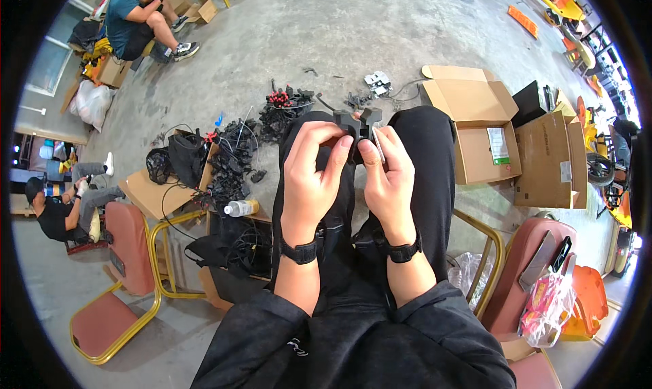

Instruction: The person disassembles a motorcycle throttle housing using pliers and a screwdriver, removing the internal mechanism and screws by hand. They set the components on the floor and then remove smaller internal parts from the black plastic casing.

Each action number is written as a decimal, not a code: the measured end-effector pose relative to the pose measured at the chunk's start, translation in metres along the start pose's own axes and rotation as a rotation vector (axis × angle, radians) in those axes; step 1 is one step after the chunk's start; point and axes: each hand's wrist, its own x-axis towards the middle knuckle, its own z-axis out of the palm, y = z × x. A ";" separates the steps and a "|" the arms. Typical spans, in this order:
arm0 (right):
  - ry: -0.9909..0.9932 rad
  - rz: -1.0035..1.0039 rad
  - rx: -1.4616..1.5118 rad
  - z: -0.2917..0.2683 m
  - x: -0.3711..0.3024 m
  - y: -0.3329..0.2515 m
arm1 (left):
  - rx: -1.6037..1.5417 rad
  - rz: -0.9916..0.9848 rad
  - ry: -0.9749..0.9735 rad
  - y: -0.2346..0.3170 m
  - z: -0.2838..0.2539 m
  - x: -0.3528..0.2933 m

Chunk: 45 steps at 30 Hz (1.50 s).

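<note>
Floor (326, 42) carries black parts pile (232, 156) left, open carton (468, 105) right, likely for seated reach. Left hand (311, 178) and right hand (390, 178) nearly closed, pinching black part (349, 122) from both sides over lap (428, 151), probably to steady it.

Small light script (297, 348) marks the black shirt (353, 341). Dark lettering (540, 142) stands on the brown carton (540, 182) — beside it a white label (566, 171), too small to read. The open box (470, 156) holds a white-and-green card (498, 144) — its fine print illegible.
</note>
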 end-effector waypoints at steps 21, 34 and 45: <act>-0.024 0.053 -0.273 0.014 0.003 0.021 | -0.170 -0.018 0.103 -0.052 0.010 -0.002; -0.009 0.141 -0.186 0.015 0.002 0.021 | -0.106 0.055 0.050 -0.051 0.004 0.001; -0.092 0.082 -0.235 0.021 0.001 0.026 | -0.219 -0.091 0.007 -0.061 0.010 -0.006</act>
